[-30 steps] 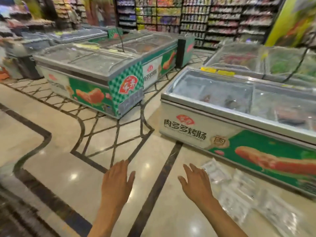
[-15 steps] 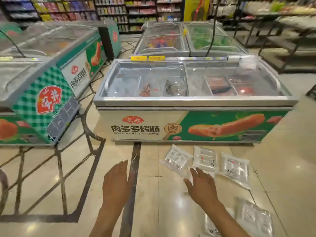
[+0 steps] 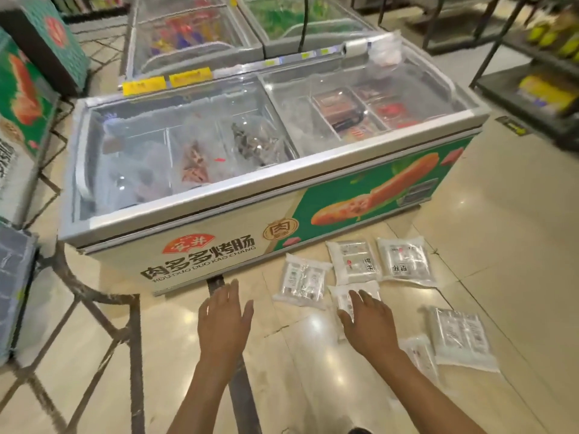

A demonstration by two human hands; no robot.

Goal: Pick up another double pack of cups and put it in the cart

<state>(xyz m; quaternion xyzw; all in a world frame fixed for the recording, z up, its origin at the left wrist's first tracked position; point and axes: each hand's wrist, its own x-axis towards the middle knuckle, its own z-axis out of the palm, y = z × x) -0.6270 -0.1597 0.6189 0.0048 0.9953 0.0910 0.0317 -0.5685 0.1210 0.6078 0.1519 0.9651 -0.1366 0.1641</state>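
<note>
Sealed white food packets (image 3: 353, 263) lie scattered on the floor (image 3: 501, 245) just in front of the chest freezer (image 3: 200, 255), and none is lifted yet; judging by that, the gathering is barely begun. Right hand (image 3: 368, 324) hovers with straight, spread fingers over the nearest packet (image 3: 344, 296), perhaps touching it, its grip open and holding nothing. Left hand (image 3: 224, 317) is likewise flat and open above bare tile, apart from every packet. The freezer's glass lids appear closed.

White packets (image 3: 353, 262) on beige floor (image 3: 501, 245); freezer (image 3: 219, 245) front white, green, red logo, black lettering
</note>
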